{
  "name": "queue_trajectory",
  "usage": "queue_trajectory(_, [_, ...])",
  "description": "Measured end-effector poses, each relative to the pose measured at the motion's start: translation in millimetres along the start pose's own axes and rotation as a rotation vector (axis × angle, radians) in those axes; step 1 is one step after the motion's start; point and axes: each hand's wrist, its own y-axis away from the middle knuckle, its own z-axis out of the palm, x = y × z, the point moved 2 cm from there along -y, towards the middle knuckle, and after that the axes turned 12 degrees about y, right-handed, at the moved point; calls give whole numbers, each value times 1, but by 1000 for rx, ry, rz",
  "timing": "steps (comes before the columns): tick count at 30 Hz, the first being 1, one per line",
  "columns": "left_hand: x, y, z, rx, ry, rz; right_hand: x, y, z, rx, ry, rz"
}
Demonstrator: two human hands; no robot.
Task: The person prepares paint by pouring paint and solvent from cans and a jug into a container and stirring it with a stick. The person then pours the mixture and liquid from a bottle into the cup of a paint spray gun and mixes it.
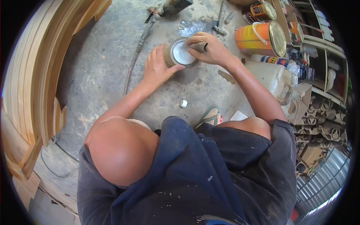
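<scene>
A round can (173, 52) with whitish contents stands on the concrete floor in front of me. My left hand (157, 65) is curved round its near left side, the thumb along the rim. Over the can's right edge, my right hand (212, 48) grips a grey-brown, rolled or tube-like piece (201, 47). Its far end is hidden by the fingers, so I cannot tell whether it dips into the contents. Between the can and my knees lies a small white cap (183, 103).
Curved wooden frames (35, 67) stand along the left. A spray gun (172, 6) with a hose (137, 56) lies beyond the can. At right are a yellow-orange paint bucket (251, 37), a hammer (220, 28) and a plastic jerrycan (266, 77). A sandal (210, 115) is near my legs.
</scene>
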Motion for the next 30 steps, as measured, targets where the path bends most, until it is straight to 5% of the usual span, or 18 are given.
queue_trajectory(4, [-4, 0, 1, 13, -20, 30, -6, 3, -6, -366, 76, 262])
queue_trajectory(9, [0, 0, -2, 6, -27, 24, -2, 10, 10, 10, -182, 198])
queue_trajectory(14, [1, 0, -4, 15, -59, 37, 3, 8, -1, -113, 218, 95])
queue_trajectory(20, [2, 0, -5, 16, -49, 34, -2, 15, 6, -173, -92, 268])
queue_trajectory(25, [2, 3, -13, 35, -81, 85, 4, 6, 3, -37, 232, -43])
queue_trajectory(30, [-2, 7, -20, 38, -71, 94, -14, 14, 0, -221, 31, 250])
